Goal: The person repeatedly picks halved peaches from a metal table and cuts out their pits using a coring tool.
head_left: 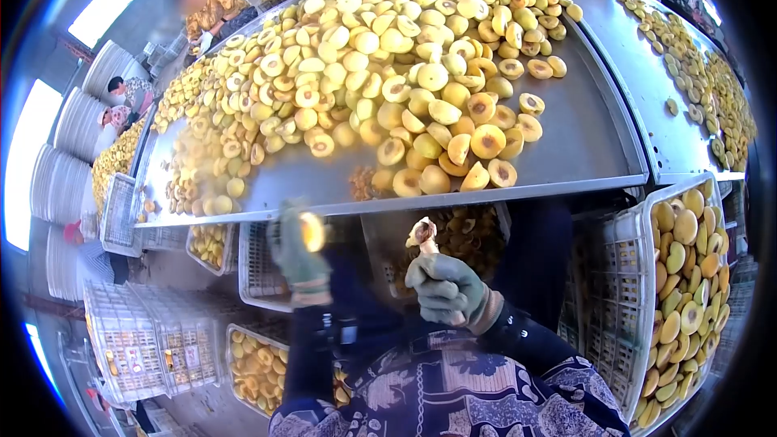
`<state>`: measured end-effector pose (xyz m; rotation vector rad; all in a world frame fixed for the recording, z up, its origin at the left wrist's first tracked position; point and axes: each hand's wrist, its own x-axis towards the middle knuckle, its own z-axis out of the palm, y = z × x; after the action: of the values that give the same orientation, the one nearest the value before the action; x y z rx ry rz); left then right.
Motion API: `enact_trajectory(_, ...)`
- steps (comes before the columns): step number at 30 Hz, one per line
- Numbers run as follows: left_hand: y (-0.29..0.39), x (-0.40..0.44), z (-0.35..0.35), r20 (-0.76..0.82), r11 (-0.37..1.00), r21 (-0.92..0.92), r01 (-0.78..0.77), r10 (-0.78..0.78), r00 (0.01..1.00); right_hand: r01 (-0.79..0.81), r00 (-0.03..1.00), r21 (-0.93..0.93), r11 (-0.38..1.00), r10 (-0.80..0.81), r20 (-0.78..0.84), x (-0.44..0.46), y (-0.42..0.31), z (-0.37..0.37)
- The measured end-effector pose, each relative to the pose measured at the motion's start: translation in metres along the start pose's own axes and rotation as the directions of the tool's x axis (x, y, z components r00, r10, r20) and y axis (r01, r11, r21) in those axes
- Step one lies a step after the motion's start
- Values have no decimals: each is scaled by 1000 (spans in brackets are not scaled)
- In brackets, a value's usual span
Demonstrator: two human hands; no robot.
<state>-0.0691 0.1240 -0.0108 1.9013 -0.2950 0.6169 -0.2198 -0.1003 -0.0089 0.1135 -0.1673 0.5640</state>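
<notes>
Left of centre in the frame, the blurred left hand is holding a cut fruit half in its fingers, by the table's lower edge. At mid-frame, the right hand's fingers are closing around a small pale-and-dark object, its long axis pointing nearly straight up, the fruit half sitting level with it, well apart to the left.

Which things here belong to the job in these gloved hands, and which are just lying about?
Part of the job, it seems:
- blurred yellow-orange fruit piece in the green-gloved left hand
- small pale, dark-marked object, unidentifiable, in the green-gloved right hand
- heap of yellow halved fruit on the grey metal table

Probably just lying about:
- tall stacks of white trays
- pale plastic crates, lower left
</notes>
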Motion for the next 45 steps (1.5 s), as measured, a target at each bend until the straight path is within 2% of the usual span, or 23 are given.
enact_trajectory(1, -9, 19, -16, -49, 1000, 18, 18, -17, 999, 41, 959, -6, 999, -41, -279, 2, -5, 0)
enact_trajectory(2, 1, 35, -23, -69, 819, -390, 421, -482, 874, 27, 884, -70, 997, -57, -464, 3, -12, -7)
enact_trajectory(3, 0, 51, -33, -2, 935, 55, 350, -350, 937, -10, 774, -123, 992, -71, -630, 5, -19, -14)
enact_trajectory(4, -3, 62, -44, 115, 861, 480, 168, -252, 961, 16, 702, -178, 984, -138, -699, 10, -26, -29)
enact_trajectory(5, -33, 64, -45, 158, 856, 517, -13, -80, 984, 1, 705, -181, 983, -129, -697, 12, -34, -44)
enact_trajectory(6, -51, 73, -43, 493, 601, 578, -552, 281, 823, -12, 708, -185, 983, -122, -695, 13, -41, -52)
enact_trajectory(8, 5, 73, 10, 425, 908, 417, 47, -240, 873, -245, 630, -412, 878, -179, -756, 20, -39, -53)
enact_trajectory(10, 6, 75, 60, 574, 922, 388, 12, -252, 779, -431, 646, -663, 612, -303, -700, 17, -32, -49)
enact_trajectory(12, -1, 72, 110, 608, 935, 339, 104, -302, 734, -317, 622, -581, 749, -298, -724, 17, -29, -30)
enact_trajectory(15, -22, 76, 167, 720, 896, 443, 16, -367, 590, -434, 568, -602, 671, -315, -760, 5, -34, -35)
enact_trajectory(16, -17, 73, 177, 666, 836, 544, -74, -376, 645, -408, 577, -605, 683, -321, -751, 2, -35, -35)
enact_trajectory(19, -33, 73, 183, 659, 895, 435, 99, -392, 642, -328, 588, -634, 701, -373, -718, -4, -39, -25)
enact_trajectory(22, 13, 58, 156, 536, 893, 426, -143, -122, 835, -238, 563, -681, 693, -473, -678, 5, -52, 6)
enact_trajectory(26, 62, 32, 115, 644, 929, 24, -370, 269, 716, -151, 594, -746, 649, -543, -593, 28, -70, 26)
enact_trajectory(29, 95, 16, 97, 680, 860, -92, -502, 422, 599, -98, 622, -774, 625, -569, -538, 32, -69, 30)
enact_trajectory(30, 93, 7, 94, 658, 931, -241, -274, 364, 659, -86, 639, -781, 618, -568, -519, 31, -68, 29)
enact_trajectory(32, 94, -6, 90, 650, 838, -507, 204, 216, 729, -44, 693, -783, 620, -546, -472, 23, -69, 22)
enact_trajectory(35, 96, -25, 84, 740, 687, -411, 599, -133, 660, -65, 765, -862, 503, -530, -366, 20, -58, 18)
enact_trajectory(36, 92, -30, 86, 760, 635, -368, 679, -215, 613, -48, 691, -872, 487, -614, -381, 23, -48, 19)
enact_trajectory(38, 92, -37, 91, 721, 683, -360, 636, -230, 654, -120, 672, -988, 98, -724, -154, 21, -46, 15)
enact_trajectory(41, 102, -46, 85, 709, 734, -328, 595, -225, 668, 1, 712, -1000, -29, -702, 22, 17, -44, 2)
enact_trajectory(44, 100, -44, 82, 657, 909, -290, 300, -39, 753, -104, 714, -872, -479, -646, 269, 13, -46, 9)
enact_trajectory(45, 100, -45, 81, 644, 943, -270, 195, 26, 765, -135, 726, -869, -475, -645, 239, 12, -46, 15)
